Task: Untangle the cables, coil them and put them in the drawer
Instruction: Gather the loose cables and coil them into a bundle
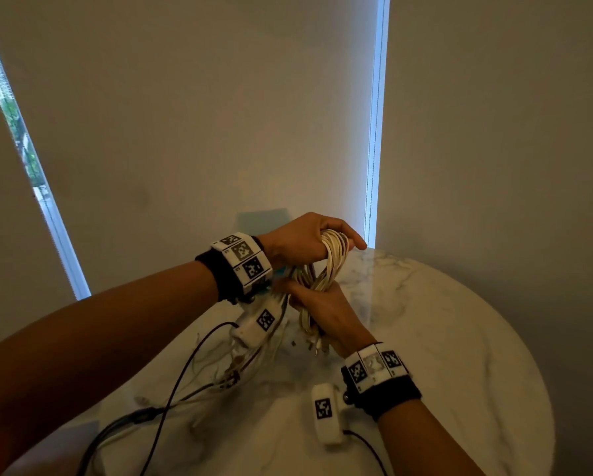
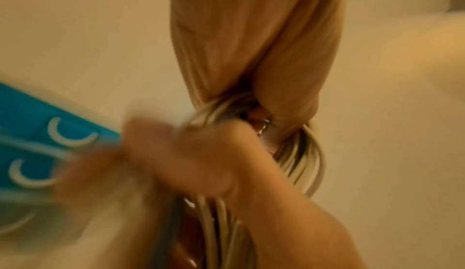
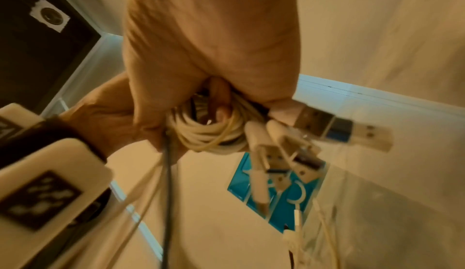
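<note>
— Marble table (image 1: 442, 338) below; where's the cable bundle (image 1: 326, 269)?
— Above it: left hand (image 1: 308, 238) grips the top loops, right hand (image 1: 326, 314) clasps the lower part, probably keeping the coil tight.

Round marble table (image 1: 460, 338) before drawn blinds (image 1: 185, 115)
Pale veined top; daylight shows in narrow gaps (image 1: 377, 132) between the blinds; greenery outside at far left.
</note>
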The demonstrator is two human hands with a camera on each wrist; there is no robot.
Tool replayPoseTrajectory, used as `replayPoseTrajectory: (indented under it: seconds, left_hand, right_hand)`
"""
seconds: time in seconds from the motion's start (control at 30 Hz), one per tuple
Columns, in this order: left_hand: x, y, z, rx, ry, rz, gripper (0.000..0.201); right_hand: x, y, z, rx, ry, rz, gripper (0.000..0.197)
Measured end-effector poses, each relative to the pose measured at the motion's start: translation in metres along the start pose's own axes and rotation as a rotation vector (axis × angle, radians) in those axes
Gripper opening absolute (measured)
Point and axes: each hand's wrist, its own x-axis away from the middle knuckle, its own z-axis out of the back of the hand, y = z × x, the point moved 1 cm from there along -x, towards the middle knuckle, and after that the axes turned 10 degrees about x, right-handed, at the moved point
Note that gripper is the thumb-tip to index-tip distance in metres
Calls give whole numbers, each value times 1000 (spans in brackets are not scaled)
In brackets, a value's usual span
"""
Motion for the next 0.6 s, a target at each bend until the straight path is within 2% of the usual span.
replayPoseTrajectory:
  seconds: [0.07, 0.13, 0.2, 0.27, 0.37, 0.43, 0.5, 0.6]
  left_hand:
    - [1, 6, 3, -73, -42, -1, 20]
    - [3, 13, 5, -297, -117, -26, 28]
    - [3, 20, 5, -587, -149, -77, 30]
    - [3, 28, 3, -836, -113, -138, 19]
    - [3, 42, 0, -1179, -88, -166, 16]
    - [2, 51, 2, -1298, -106, -143, 14]
    - [2, 52, 5, -1361, -143, -118, 13]
    - [5, 48, 14, -1403, -153, -97, 12]
  right_hand:
    - [-1, 0, -3, 59, -6, 29, 21]
    - [0, 0, -1, 171, -31, 40, 7]
    - [0, 0, 0, 258, -70, 55, 11]
    - [0, -2, 1, 307, -91, 58, 11]
    - [3, -6, 6, 372, -114, 67, 19]
    - [3, -7, 8, 387, -154, 62, 9]
    - [5, -9, 8, 399, -215, 74, 26]
    - [11, -18, 14, 438, -256, -7, 16]
